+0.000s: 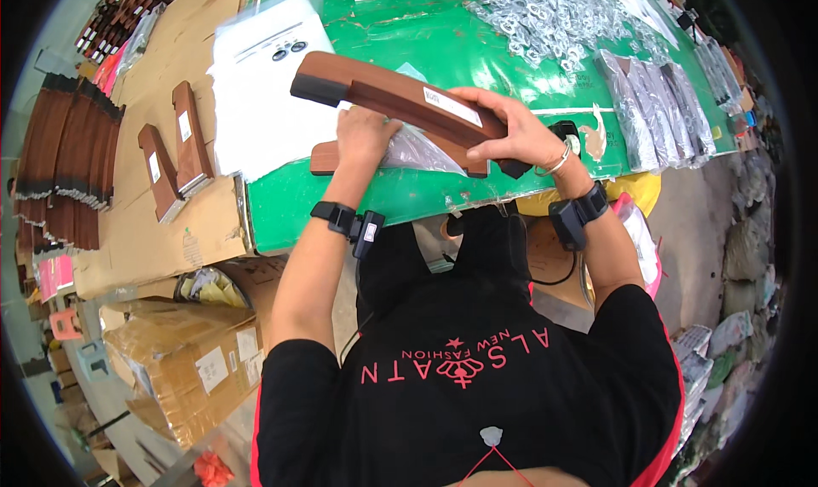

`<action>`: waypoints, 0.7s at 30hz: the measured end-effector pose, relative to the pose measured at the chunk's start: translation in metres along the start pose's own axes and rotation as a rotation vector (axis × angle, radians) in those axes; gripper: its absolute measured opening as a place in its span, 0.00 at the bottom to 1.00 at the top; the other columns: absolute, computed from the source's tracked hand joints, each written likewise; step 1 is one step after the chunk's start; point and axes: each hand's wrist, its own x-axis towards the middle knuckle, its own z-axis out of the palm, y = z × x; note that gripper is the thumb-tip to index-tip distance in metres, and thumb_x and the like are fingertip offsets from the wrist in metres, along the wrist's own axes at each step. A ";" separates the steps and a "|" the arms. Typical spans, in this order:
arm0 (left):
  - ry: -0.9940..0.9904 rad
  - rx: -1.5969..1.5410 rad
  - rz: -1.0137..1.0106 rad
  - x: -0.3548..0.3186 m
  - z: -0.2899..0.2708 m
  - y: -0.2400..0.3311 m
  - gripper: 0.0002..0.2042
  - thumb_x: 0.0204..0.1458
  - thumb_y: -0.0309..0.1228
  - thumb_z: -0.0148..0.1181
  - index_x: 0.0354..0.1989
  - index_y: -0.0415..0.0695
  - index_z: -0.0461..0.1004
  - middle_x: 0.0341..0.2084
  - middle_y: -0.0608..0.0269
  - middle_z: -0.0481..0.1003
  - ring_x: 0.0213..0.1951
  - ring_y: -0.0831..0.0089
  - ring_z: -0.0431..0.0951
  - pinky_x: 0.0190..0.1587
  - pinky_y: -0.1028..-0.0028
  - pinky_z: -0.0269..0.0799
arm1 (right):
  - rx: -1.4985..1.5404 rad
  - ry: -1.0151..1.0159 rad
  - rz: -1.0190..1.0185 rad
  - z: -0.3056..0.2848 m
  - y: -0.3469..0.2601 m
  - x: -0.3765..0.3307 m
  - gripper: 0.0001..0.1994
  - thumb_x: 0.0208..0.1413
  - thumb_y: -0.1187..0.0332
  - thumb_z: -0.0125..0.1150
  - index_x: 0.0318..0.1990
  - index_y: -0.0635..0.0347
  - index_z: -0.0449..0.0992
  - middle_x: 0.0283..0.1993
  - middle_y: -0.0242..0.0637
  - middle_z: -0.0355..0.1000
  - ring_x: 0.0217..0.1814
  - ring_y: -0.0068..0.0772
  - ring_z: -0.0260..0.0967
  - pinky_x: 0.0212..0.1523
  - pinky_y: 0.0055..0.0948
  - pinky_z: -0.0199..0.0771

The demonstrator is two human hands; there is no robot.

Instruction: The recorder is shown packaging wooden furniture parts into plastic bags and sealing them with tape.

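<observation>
My right hand (pixel 527 136) grips the right end of a long reddish-brown wooden piece (pixel 388 88), its thumb below and fingers over the top. The piece is raised at a slant above the table, with a black left end and a white label on its side. Under it, my left hand (pixel 365 136) is closed on the edge of a clear plastic bag (pixel 422 151); its fingertips are partly hidden. Beneath the bag, a second brown wooden piece (pixel 324 158) lies on the green tabletop (pixel 375 193), mostly covered by my left wrist and the bag.
White printed bags (pixel 264 103) lie left of my hands. Two labelled wooden pieces (pixel 192 138) and a tall stack (pixel 68 146) stand on cardboard further left. Small bagged metal parts (pixel 554 18) are heaped at the far right, near wrapped pieces (pixel 656 112).
</observation>
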 end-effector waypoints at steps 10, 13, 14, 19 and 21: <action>0.372 -0.307 -0.570 -0.112 -0.123 -0.081 0.08 0.59 0.25 0.58 0.45 0.39 0.78 0.36 0.62 0.76 0.35 0.73 0.76 0.38 0.72 0.73 | -0.384 0.082 -0.180 0.038 0.042 0.004 0.38 0.37 0.64 0.74 0.62 0.57 0.69 0.55 0.43 0.72 0.58 0.48 0.68 0.60 0.42 0.68; 0.309 -0.273 -0.564 -0.135 -0.131 -0.079 0.07 0.60 0.25 0.57 0.44 0.40 0.78 0.37 0.63 0.75 0.36 0.75 0.75 0.38 0.73 0.72 | -0.634 0.065 -0.218 0.047 0.052 0.010 0.37 0.36 0.64 0.73 0.60 0.56 0.70 0.50 0.40 0.72 0.55 0.46 0.69 0.56 0.41 0.70; 0.311 -0.271 -0.565 -0.139 -0.131 -0.076 0.07 0.60 0.25 0.57 0.44 0.40 0.78 0.37 0.63 0.75 0.36 0.75 0.75 0.38 0.73 0.72 | -0.633 0.065 -0.221 0.049 0.054 0.011 0.37 0.36 0.64 0.73 0.60 0.56 0.70 0.50 0.40 0.72 0.55 0.46 0.69 0.56 0.41 0.70; 0.201 -0.368 -0.472 -0.144 -0.123 -0.040 0.07 0.59 0.23 0.57 0.43 0.41 0.78 0.38 0.62 0.75 0.36 0.73 0.76 0.37 0.74 0.72 | -0.587 0.057 -0.208 0.047 0.052 0.015 0.37 0.36 0.64 0.74 0.61 0.54 0.70 0.52 0.40 0.73 0.56 0.45 0.69 0.56 0.42 0.70; 0.182 -0.445 -0.408 -0.140 -0.119 -0.031 0.07 0.58 0.21 0.57 0.42 0.40 0.78 0.38 0.60 0.75 0.37 0.72 0.77 0.37 0.73 0.73 | -0.591 0.060 -0.214 0.044 0.054 0.019 0.38 0.36 0.64 0.74 0.61 0.53 0.70 0.53 0.40 0.73 0.56 0.45 0.69 0.56 0.42 0.70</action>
